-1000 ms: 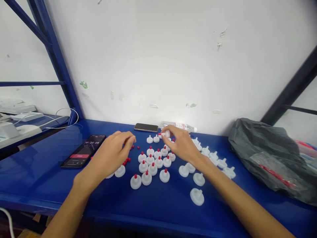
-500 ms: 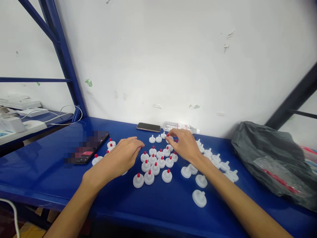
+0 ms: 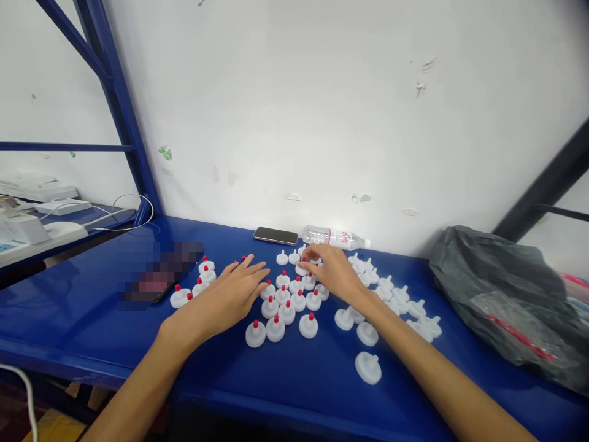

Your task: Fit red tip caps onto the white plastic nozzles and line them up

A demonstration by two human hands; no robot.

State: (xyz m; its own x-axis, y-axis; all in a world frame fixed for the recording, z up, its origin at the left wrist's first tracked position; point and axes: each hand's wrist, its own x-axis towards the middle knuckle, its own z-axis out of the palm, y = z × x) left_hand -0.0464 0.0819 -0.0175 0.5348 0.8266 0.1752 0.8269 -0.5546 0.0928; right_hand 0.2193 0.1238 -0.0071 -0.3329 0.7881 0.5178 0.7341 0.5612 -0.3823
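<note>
My right hand (image 3: 335, 273) pinches a white round nozzle cap with a red tip (image 3: 302, 269) between thumb and fingers, at the back of a cluster of similar pieces. My left hand (image 3: 232, 288) hovers palm down with its fingers spread, holding nothing. Between my hands stand several red-tipped white nozzle caps (image 3: 286, 313), upright on the blue table (image 3: 257, 387). More of them (image 3: 178, 297) sit left of my left hand, which partly hides some. Under and beyond my right forearm lie several plain white caps without red tips (image 3: 368, 368). Two plain caps (image 3: 282, 258) stand behind the cluster.
A phone (image 3: 276, 236) and a clear bottle (image 3: 334, 237) lie along the wall. Another dark phone (image 3: 161, 288), partly blurred, is at the left. On the right rests a black plastic bag (image 3: 497, 288) with a clear bag of red pieces (image 3: 519, 334). Blue posts (image 3: 117, 116) frame the table.
My right hand has moved slightly left and toward me with the red-tipped cap. The fingers of my left hand have spread apart, uncovering red tips behind them.
</note>
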